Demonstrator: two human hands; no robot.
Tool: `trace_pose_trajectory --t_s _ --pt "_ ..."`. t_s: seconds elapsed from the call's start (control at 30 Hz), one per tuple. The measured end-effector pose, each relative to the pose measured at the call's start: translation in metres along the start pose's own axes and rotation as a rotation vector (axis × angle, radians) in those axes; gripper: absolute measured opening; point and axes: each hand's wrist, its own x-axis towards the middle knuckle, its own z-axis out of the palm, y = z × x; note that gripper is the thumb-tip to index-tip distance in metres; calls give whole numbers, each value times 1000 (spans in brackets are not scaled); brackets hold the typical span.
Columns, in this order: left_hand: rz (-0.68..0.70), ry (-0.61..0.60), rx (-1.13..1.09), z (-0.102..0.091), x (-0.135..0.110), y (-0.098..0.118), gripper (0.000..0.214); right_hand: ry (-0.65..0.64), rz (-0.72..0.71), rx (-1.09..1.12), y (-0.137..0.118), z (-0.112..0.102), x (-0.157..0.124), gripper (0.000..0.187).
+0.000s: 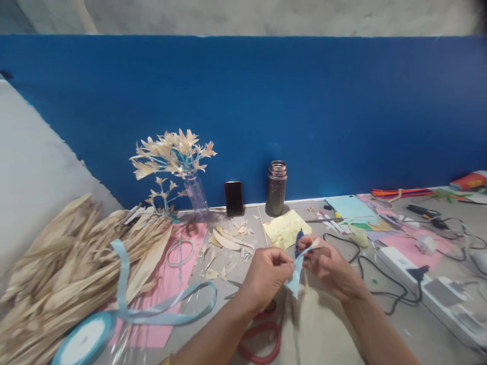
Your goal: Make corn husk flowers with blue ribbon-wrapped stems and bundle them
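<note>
Both hands meet above the near middle of the desk, pinching one short strip of light blue ribbon between them. The left hand grips it at the strip's left side with thumb and forefinger closed tight; the right hand nips the upper end, and also holds a small blue tool (its kind is hard to tell). The ribbon's long axis runs steeply, upper right to lower left, its free tail hanging below the fingers. Red scissors lie under the left wrist. A ribbon spool sits at the near left corner beside dried leaves.
</note>
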Motion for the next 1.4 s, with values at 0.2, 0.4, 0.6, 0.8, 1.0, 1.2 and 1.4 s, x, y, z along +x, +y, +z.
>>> trace_pose_trajectory --t_s 0.2,0.4,0.6,0.8,1.0,1.2,1.4 --pt "28 -4 44 3 -6 1 5 165 -58 66 8 15 -4 28" --pt "-113 -125 -137 2 -12 -1 12 109 -34 168 4 15 -6 25" --pt "-91 -65 -216 3 -15 -2 11 45 9 185 -7 19 -7 32" --pt "-12 28 -81 3 -19 -1 5 158 -41 109 -1 25 -10 40" --pt "-55 -24 -148 4 -25 2 8 214 -61 51 0 30 -10 20" --pt "-143 -170 -300 -1 -25 0 16 134 -86 123 -3 33 -11 20" --pt "-152 -132 -299 -2 -24 -3 14 138 -12 166 -3 36 -16 29"
